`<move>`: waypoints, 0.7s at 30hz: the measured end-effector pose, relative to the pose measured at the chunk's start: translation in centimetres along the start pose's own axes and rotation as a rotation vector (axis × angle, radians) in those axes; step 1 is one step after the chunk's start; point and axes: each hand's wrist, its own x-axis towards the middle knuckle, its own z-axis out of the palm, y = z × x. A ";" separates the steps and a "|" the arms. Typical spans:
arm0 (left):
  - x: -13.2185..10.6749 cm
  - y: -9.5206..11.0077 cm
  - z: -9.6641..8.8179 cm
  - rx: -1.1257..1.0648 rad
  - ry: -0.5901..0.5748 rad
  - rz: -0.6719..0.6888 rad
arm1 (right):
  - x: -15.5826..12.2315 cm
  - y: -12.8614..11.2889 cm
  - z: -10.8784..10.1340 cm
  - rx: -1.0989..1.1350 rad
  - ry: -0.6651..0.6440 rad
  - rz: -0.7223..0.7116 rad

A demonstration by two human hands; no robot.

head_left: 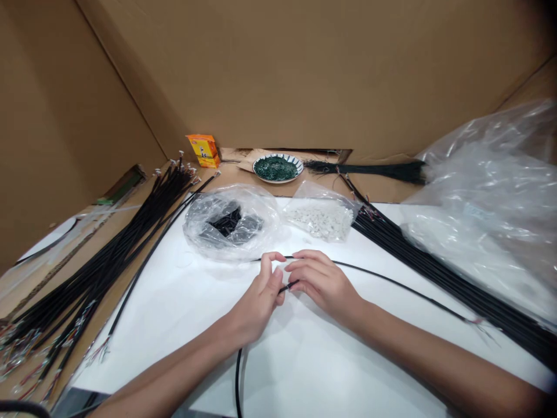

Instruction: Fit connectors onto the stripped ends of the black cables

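Observation:
In the head view my left hand pinches a black cable, which runs down from under it past the table's front edge. My right hand has thumb and fingertips closed on the short dark end poking out of the left hand. Whether that end is the cable itself or a sleeve on it, I cannot make out. Just behind my fingers, a thin black cable lies across the white tabletop, with bare wires fanning out at its right end.
An open plastic bag of black pieces and a clear bag of white pieces lie beyond my hands. Black cable bundles lie left and right. Farther back are a plate of green bits, an orange packet and large plastic sheeting.

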 end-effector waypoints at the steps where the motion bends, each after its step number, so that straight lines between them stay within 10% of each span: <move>1: 0.0 0.0 0.0 -0.008 0.004 -0.004 | 0.0 0.0 0.0 0.013 0.006 -0.004; 21: 0.2 0.3 1.2 -0.083 -0.021 -0.116 | -1.0 -0.6 1.1 -0.191 -0.014 -0.123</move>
